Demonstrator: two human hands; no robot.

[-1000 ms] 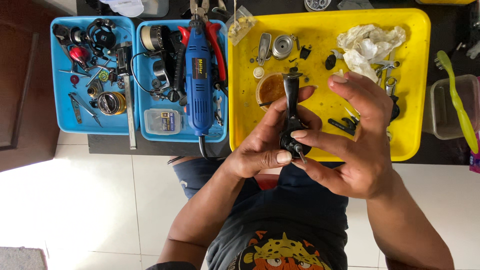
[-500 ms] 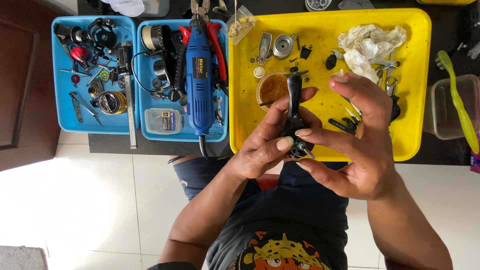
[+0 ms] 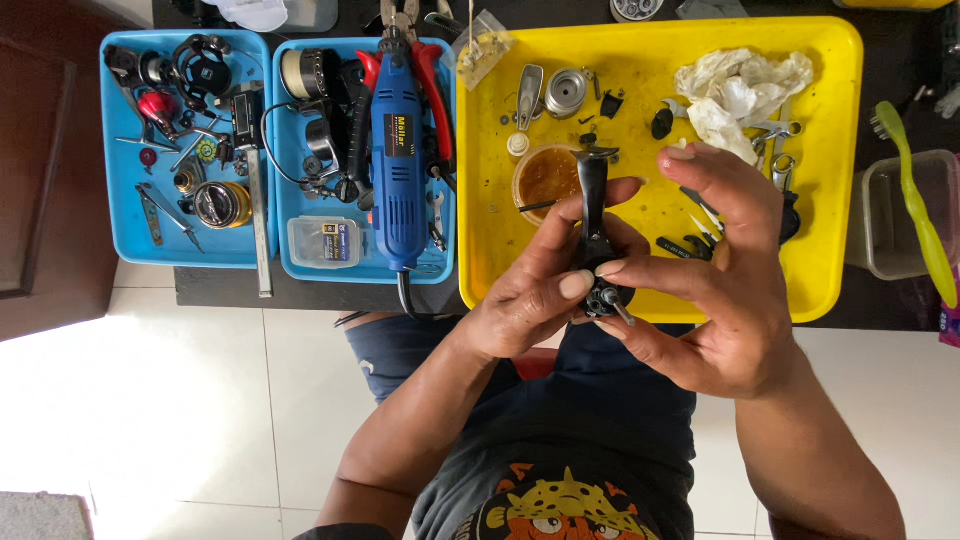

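A black fishing-reel body [image 3: 595, 228] with a long stem is held up over the near edge of the yellow tray [image 3: 838, 120]. My left hand [image 3: 540, 290] wraps around its lower part, thumb on its front. My right hand [image 3: 722, 270] pinches the geared bottom end, where a small metal shaft sticks out, between thumb and forefinger. The other fingers of that hand are spread above the tray.
In the yellow tray lie small reel parts [image 3: 565, 92], an orange grease tub [image 3: 545, 176] and crumpled tissue [image 3: 740, 85]. Two blue trays [image 3: 122, 215] on the left hold tools, a blue rotary tool [image 3: 398, 165] and red pliers. A green toothbrush [image 3: 912, 200] rests on a clear box at right.
The reel body has tilted slightly and my right fingers have shifted on its bottom end. Everything on the trays stays put.
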